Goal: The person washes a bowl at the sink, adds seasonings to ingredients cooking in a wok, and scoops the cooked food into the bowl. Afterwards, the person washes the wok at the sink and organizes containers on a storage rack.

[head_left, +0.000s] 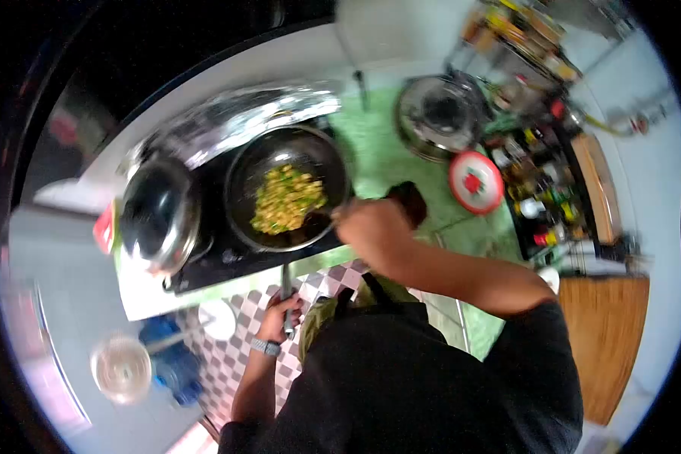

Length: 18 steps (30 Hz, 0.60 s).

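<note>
Wore a black shirt (431, 371), nearest of all to the camera, and bent over the stove (213, 200). Had the left hand (280, 310) wrapped closed around the grey handle (285, 280) of the pan (248, 170), probably to steady it against any push from inside. Reached past the pan's right edge with the right hand (362, 228), curled closed around a dark utensil (318, 215) pointing into the chopped food (289, 198); could not tell the utensil's shape through the blur. Had the food heaped mid-pan, on the stove, presumably for heat and easy reach. Had a shiny pot (157, 216) just left of the pan, foil (257, 106) behind, likely against splashes, and a red-rimmed plate (489, 172) on the green counter (374, 155), well apart from the pan.
</note>
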Each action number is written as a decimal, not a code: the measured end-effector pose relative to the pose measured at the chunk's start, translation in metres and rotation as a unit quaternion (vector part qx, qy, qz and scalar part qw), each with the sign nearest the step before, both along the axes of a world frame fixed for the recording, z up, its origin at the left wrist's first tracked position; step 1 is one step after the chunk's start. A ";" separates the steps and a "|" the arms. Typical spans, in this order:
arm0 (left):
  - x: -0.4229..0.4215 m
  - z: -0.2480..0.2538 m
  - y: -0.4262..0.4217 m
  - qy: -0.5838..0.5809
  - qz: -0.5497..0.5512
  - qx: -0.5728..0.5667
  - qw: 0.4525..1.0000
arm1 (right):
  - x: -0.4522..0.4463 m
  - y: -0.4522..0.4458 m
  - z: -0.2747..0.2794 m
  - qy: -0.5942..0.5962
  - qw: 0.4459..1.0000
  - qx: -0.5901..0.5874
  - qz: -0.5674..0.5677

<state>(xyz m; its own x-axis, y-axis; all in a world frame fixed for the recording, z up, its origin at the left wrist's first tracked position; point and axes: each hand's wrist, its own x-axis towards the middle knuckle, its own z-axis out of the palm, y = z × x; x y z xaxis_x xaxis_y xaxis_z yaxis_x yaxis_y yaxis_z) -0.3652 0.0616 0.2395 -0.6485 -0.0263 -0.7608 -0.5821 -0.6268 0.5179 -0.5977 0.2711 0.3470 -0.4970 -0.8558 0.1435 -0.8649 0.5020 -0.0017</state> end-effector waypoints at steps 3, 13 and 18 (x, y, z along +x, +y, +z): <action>-0.004 -0.002 -0.003 0.021 0.001 0.052 0.998 | 0.005 -0.025 -0.022 -0.048 0.996 -0.038 -0.072; -0.011 -0.007 -0.019 0.027 -0.063 0.054 0.996 | 0.104 -0.049 -0.050 -0.045 0.929 -0.083 -0.358; -0.014 0.003 -0.015 0.036 -0.079 0.048 0.995 | 0.134 -0.053 -0.056 -0.097 0.875 -0.221 -0.419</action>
